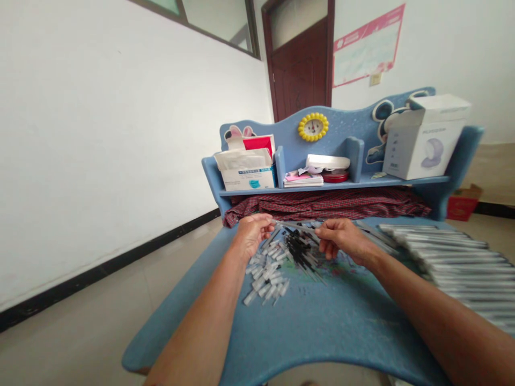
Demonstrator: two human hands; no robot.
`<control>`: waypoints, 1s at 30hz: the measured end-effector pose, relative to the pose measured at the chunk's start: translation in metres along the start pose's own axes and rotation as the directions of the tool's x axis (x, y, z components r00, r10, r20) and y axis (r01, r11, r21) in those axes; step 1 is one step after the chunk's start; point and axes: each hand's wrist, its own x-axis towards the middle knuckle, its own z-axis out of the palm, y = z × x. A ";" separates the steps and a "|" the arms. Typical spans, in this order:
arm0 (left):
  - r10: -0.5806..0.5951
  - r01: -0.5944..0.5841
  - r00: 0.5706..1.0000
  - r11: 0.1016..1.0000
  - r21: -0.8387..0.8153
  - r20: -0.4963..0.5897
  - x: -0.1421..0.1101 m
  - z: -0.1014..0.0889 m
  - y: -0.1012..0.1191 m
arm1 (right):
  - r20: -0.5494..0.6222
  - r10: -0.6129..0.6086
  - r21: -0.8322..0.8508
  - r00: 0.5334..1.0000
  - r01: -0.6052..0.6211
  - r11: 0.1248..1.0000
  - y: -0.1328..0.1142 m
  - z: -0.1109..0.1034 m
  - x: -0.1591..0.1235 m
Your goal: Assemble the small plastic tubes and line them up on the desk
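My left hand point(252, 234) and my right hand point(341, 238) are both closed in a pinch on the two ends of one thin clear pen barrel point(295, 226), held level just above the blue desk point(306, 321). Under the barrel lies a heap of black pen refills point(300, 252). A pile of several small clear pen caps point(267, 276) lies below my left hand. A wide stack of finished clear pens point(454, 262) lies to the right of my right forearm.
A red plaid cloth point(322, 206) lies under the desk's shelf. On the shelf stand a mask box point(246, 171), papers and a red tin point(336, 176), and a white carton point(422, 139). A yellow clock point(313, 127) hangs above. A wall runs at left.
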 end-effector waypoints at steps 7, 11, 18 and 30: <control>0.020 -0.020 1.000 1.000 -0.008 0.000 0.000 0.000 0.001 | -0.003 -0.002 -0.007 1.000 0.002 1.000 0.000 0.000 0.000; -0.002 0.001 1.000 1.000 0.018 0.019 0.000 0.001 -0.001 | -0.005 -0.007 -0.013 1.000 0.006 1.000 0.000 0.001 0.000; -0.026 0.015 0.993 0.995 0.100 0.117 -0.002 0.003 -0.005 | 0.017 -0.006 -0.026 1.000 0.007 1.000 0.002 0.003 0.000; -0.061 0.031 0.976 0.988 0.149 0.208 -0.003 0.003 -0.003 | 0.009 -0.105 -0.209 0.994 0.105 0.972 -0.006 0.022 -0.006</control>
